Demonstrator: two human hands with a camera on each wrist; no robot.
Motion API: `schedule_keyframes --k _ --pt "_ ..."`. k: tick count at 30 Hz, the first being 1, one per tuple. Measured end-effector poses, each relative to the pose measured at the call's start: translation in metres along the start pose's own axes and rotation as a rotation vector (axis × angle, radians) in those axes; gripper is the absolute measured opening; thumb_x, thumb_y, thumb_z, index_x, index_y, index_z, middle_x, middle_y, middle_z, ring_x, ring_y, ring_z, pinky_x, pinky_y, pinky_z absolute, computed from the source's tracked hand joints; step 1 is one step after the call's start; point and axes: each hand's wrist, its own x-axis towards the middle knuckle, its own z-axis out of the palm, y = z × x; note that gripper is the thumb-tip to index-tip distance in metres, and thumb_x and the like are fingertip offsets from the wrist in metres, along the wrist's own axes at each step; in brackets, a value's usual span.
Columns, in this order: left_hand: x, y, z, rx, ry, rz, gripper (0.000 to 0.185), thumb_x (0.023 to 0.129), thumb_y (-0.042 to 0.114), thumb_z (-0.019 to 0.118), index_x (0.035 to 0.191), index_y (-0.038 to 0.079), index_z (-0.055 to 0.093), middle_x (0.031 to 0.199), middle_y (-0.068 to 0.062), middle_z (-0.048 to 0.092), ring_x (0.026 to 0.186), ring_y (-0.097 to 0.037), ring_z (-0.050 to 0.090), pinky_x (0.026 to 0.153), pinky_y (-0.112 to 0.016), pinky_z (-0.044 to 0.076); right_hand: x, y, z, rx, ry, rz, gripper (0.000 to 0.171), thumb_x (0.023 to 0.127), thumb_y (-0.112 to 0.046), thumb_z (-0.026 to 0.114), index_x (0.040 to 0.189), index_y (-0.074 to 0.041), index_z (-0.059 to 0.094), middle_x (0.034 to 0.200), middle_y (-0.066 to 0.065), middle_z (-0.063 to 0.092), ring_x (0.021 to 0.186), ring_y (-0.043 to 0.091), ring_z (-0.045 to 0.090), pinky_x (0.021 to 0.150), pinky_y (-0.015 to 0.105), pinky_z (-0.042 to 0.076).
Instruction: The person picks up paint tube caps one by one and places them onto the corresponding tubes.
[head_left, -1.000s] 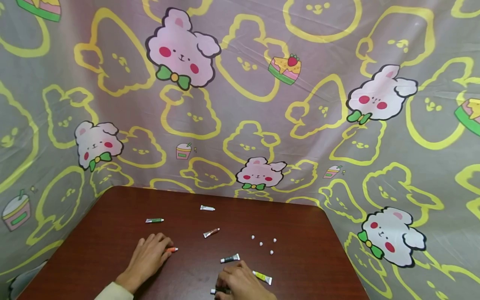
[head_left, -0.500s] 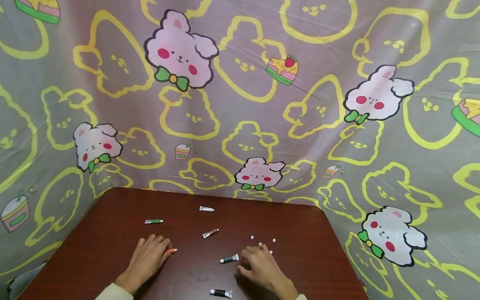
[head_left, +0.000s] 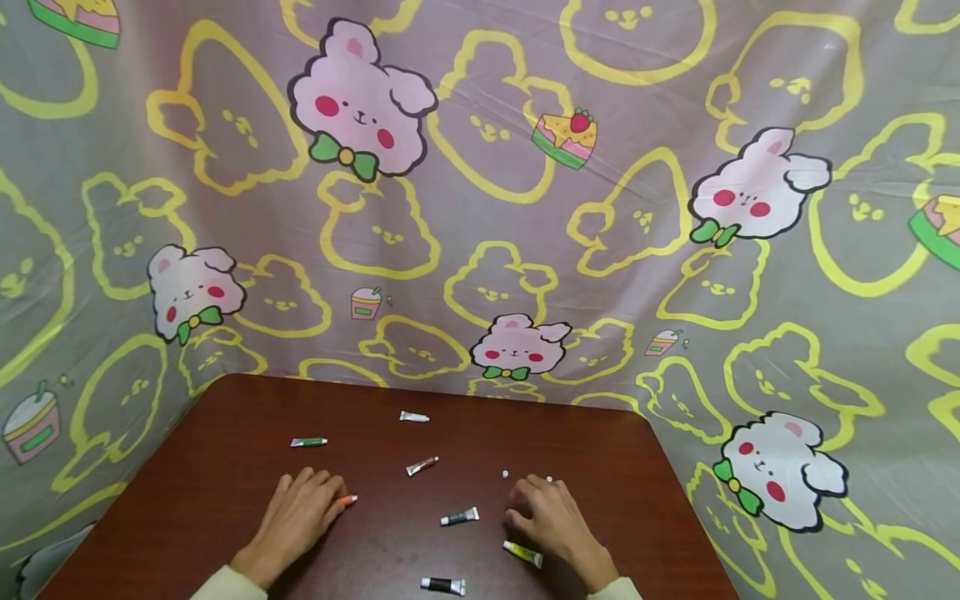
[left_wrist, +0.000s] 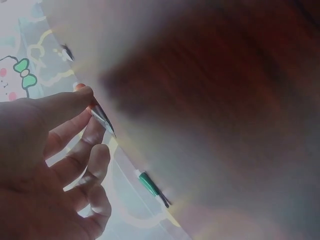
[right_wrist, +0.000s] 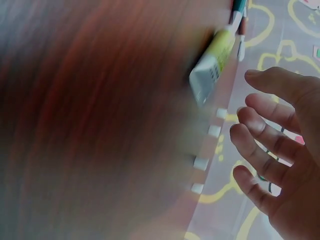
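My left hand (head_left: 298, 515) rests low at the table's left-centre and pinches a small orange paint tube (head_left: 348, 500) between thumb and fingers. Its white cap points right; the left wrist view shows the tube's silver end (left_wrist: 101, 120) beyond the fingers. My right hand (head_left: 553, 518) hovers over the right side with nothing in its loosely bent fingers. Small white caps (head_left: 506, 473) lie just beyond it, some hidden behind it in the head view; several show in a row in the right wrist view. A yellow paint tube (head_left: 522, 554) lies beside its thumb side, nearer the front.
Other paint tubes are spread over the brown table (head_left: 225, 467): green (head_left: 309, 442), white (head_left: 414, 417), brown (head_left: 422, 466), dark green (head_left: 459, 517) and black (head_left: 442, 586). A curtain (head_left: 420, 250) printed with cartoon rabbits hangs along the table's back and sides.
My right hand has let go of the black tube at the front and moved right and away, toward the white caps. The left hand stays in place with the orange tube.
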Motion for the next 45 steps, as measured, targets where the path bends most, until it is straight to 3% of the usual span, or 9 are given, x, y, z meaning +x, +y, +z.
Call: schedule_keyframes --k 3,11,15,27,32,38,45 --pt "0.002 0.003 -0.002 -0.011 -0.016 -0.01 0.025 0.082 0.025 0.094 0.09 0.026 0.07 0.088 0.009 0.067 0.087 -0.017 0.058 0.072 -0.035 0.035 -0.002 0.006 0.001 0.005 -0.01 0.038 0.026 0.078 -0.031 0.093 0.093 -0.023 0.073 0.085 -0.011 0.066 0.074 0.006 0.064 0.071 0.035 0.049" --pt "0.007 0.013 -0.01 -0.024 0.006 0.001 0.025 0.082 0.031 0.094 0.091 0.028 0.071 0.089 0.012 0.068 0.087 -0.015 0.058 0.072 -0.033 0.035 -0.007 0.018 0.002 -0.018 -0.01 0.16 0.032 0.077 -0.031 0.094 0.1 -0.021 0.075 0.09 -0.007 0.067 0.076 0.015 0.067 0.069 0.037 0.048" --pt "0.01 0.018 -0.014 -0.052 -0.017 -0.001 0.025 0.081 0.03 0.094 0.092 0.028 0.072 0.09 0.012 0.069 0.087 -0.015 0.059 0.074 -0.033 0.036 -0.01 0.022 0.001 -0.044 -0.006 0.191 0.034 0.076 -0.033 0.096 0.099 -0.021 0.075 0.089 -0.005 0.066 0.074 0.02 0.066 0.066 0.038 0.047" --pt "0.016 0.03 -0.023 -0.074 -0.024 0.013 0.024 0.082 0.03 0.094 0.093 0.029 0.072 0.09 0.013 0.069 0.087 -0.013 0.057 0.074 -0.032 0.034 -0.011 0.027 -0.002 -0.109 -0.095 0.258 0.035 0.077 -0.039 0.095 0.091 -0.017 0.071 0.077 -0.007 0.06 0.067 0.017 0.062 0.062 0.037 0.043" --pt "0.016 0.033 -0.023 -0.074 -0.005 0.032 0.025 0.08 0.029 0.095 0.093 0.029 0.073 0.09 0.013 0.07 0.085 -0.012 0.056 0.073 -0.031 0.034 -0.012 0.027 -0.002 -0.124 -0.079 0.257 0.036 0.078 -0.037 0.094 0.082 -0.018 0.064 0.069 -0.008 0.054 0.059 0.015 0.057 0.056 0.035 0.038" --pt "0.016 0.037 -0.024 -0.076 0.03 0.058 0.027 0.078 0.029 0.097 0.09 0.03 0.073 0.087 0.015 0.068 0.082 -0.009 0.053 0.072 -0.029 0.031 -0.014 0.027 -0.001 -0.116 -0.042 0.229 0.029 0.078 -0.026 0.094 0.079 -0.019 0.066 0.068 -0.008 0.056 0.06 0.013 0.059 0.055 0.035 0.041" --pt "0.015 0.042 -0.024 -0.078 0.003 0.067 0.025 0.08 0.031 0.095 0.091 0.03 0.073 0.088 0.016 0.067 0.083 -0.009 0.054 0.072 -0.029 0.032 -0.017 0.027 0.0 -0.095 -0.002 0.199 0.027 0.075 -0.017 0.095 0.077 -0.021 0.068 0.071 -0.009 0.062 0.062 0.012 0.063 0.057 0.037 0.046"
